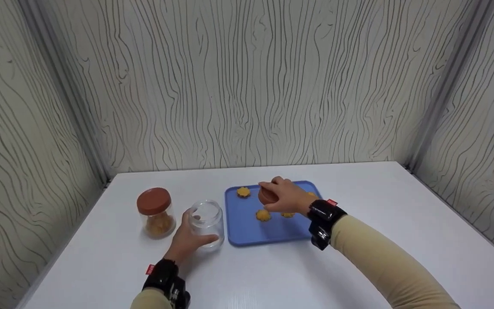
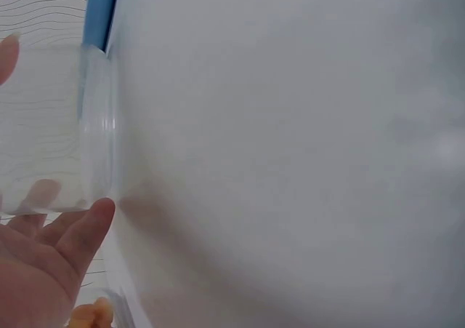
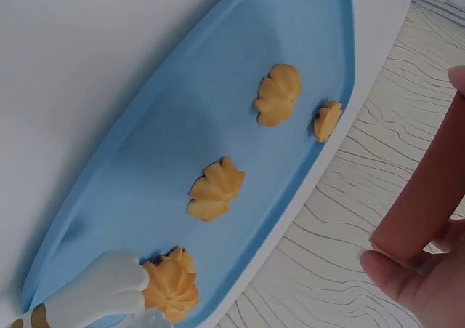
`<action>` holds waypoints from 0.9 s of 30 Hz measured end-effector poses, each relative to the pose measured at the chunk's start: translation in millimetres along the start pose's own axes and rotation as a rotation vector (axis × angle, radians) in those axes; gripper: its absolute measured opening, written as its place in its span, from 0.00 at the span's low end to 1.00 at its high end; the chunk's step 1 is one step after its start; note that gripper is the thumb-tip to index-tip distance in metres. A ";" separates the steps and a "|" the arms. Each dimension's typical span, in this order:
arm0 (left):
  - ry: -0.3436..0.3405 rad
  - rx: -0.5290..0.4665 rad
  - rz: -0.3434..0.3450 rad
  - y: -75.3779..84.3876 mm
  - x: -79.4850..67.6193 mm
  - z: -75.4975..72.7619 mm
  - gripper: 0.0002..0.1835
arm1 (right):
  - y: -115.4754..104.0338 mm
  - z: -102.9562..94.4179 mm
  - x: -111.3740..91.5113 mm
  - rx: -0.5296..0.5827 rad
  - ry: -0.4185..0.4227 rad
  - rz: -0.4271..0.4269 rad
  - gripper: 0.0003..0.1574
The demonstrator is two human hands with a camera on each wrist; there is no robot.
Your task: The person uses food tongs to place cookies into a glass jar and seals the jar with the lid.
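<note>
My left hand (image 1: 185,238) holds a clear, lidless jar (image 1: 206,214) round its side, and the jar stands upright on the table. In the left wrist view, fingers and thumb lie on either side of the jar (image 2: 47,124). Raised over a blue tray (image 1: 242,231), my right hand (image 1: 290,197) grips a reddish-brown screw lid (image 1: 267,196), tilted on edge. Several shell-shaped cookies (image 3: 216,190) lie spread on the tray. A white paw-shaped object (image 3: 109,284) touches one cookie in the right wrist view; my right arm hides it in the head view.
Left of my left hand stands a second jar (image 1: 154,201), its brown lid on and cookies (image 1: 160,224) inside. The white table (image 1: 367,206) ends at wood-grain patterned panels (image 1: 247,86) at the back and on both sides.
</note>
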State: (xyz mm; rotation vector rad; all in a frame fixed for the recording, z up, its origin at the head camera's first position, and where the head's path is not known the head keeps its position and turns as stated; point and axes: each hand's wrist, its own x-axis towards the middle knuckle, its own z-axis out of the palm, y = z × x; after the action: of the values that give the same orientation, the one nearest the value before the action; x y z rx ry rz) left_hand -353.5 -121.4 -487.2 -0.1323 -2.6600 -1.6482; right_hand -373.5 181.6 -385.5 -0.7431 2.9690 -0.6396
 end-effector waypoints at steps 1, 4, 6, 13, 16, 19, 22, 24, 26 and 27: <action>0.001 0.002 0.001 -0.1 0.0 0.2 0.60 | 1.3 -0.1 -0.9 -0.001 -0.003 0.006 0.43; -0.003 0.007 0.000 0.1 -0.8 0.1 0.60 | 4.6 -0.8 -3.8 -0.012 -0.002 0.022 0.43; -0.007 0.011 0.000 0.8 -1.7 -0.2 0.60 | 6.3 -2.2 -5.8 -0.016 0.002 0.031 0.42; -0.011 0.013 -0.007 3.2 -3.2 -1.9 0.59 | 16.1 -10.0 -11.2 -0.017 0.024 0.019 0.42; -0.005 0.010 0.005 2.7 -3.1 -1.9 0.59 | 22.1 -13.2 -13.8 -0.021 0.032 0.029 0.43; 0.004 0.011 0.015 1.8 -3.1 -1.8 0.59 | 27.2 -16.1 -17.1 -0.022 0.033 0.039 0.43; 0.007 0.009 0.020 1.5 -3.2 -1.5 0.59 | 32.2 -19.0 -20.6 -0.030 0.032 0.048 0.43; 0.005 0.005 0.024 1.7 -3.2 -1.5 0.59 | 35.8 -20.5 -23.1 -0.033 0.034 0.062 0.43; 0.002 0.002 0.027 1.4 -3.2 -1.4 0.60 | 40.4 -21.8 -25.6 -0.042 0.039 0.072 0.43; 0.001 0.002 0.025 1.4 -3.1 -1.4 0.59 | 42.8 -22.6 -26.8 -0.042 0.041 0.075 0.43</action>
State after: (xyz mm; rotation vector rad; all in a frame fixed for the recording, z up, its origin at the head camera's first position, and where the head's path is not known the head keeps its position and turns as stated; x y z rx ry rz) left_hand -350.4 -122.2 -485.4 -0.1647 -2.6482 -1.6379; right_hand -371.4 236.9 -383.8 -0.6253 3.0401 -0.5972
